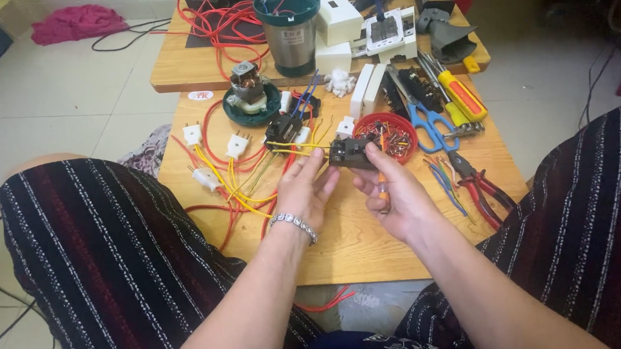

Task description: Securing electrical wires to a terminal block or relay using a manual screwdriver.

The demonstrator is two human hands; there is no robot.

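My right hand [396, 195] grips a small black switch block [348, 153] over the wooden table [349, 243], with an orange screwdriver handle [382, 185] tucked in the palm. My left hand [305, 189], wearing a silver bracelet, pinches a yellow wire [291, 147] at the block's left side. Red and yellow wires with white plugs [236, 144] trail left across the table. A red bowl of small parts [393, 131] sits just behind the block.
Blue scissors [428, 126], red pliers [485, 190], a yellow-red screwdriver [462, 96], a small motor on a green base [249, 93], a steel blender base [289, 30] and white sockets [388, 36] crowd the table's far side. My striped-trousered knees flank the table.
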